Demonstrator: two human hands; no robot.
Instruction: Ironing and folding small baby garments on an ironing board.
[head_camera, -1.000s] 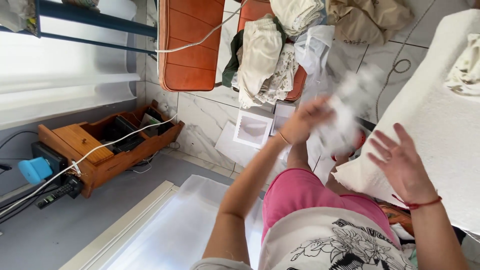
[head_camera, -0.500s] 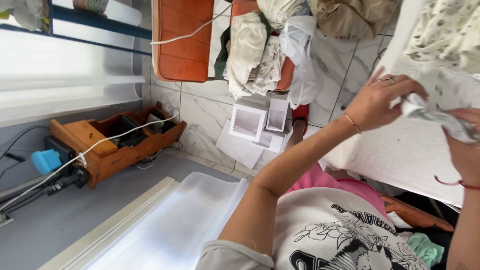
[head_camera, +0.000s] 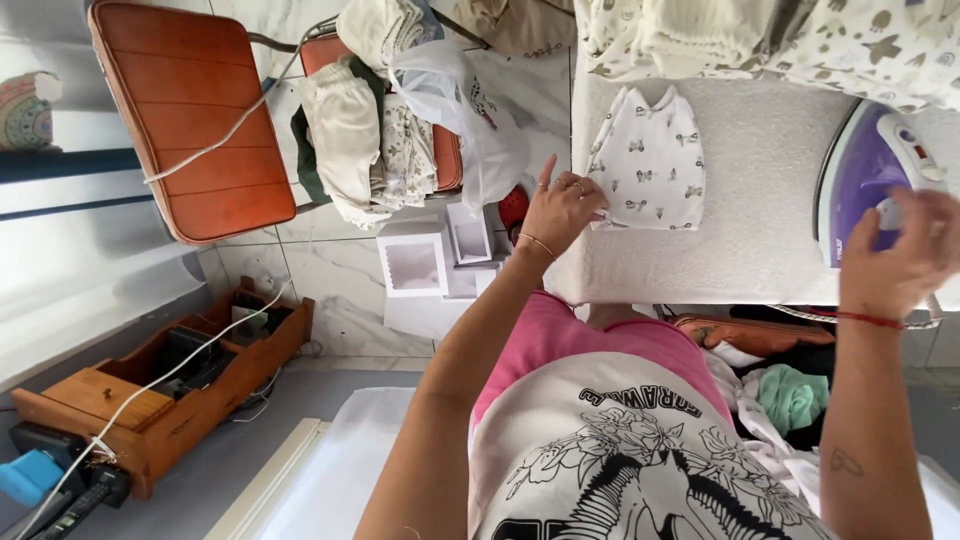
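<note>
1. Your left hand (head_camera: 562, 208) rests open at the left edge of the small white baby garment with a dark bow print (head_camera: 650, 160), fingertips pinning its hem and gripping nothing
2. That garment lies flat at upper centre of the frame on the white padded ironing surface (head_camera: 760, 250), its long axis running up the frame, away from you
3. Your right hand (head_camera: 900, 250) clasps the handle of the purple steam iron (head_camera: 865, 170) at the right edge, well apart from the garment, so your left hand is the nearer one
</note>
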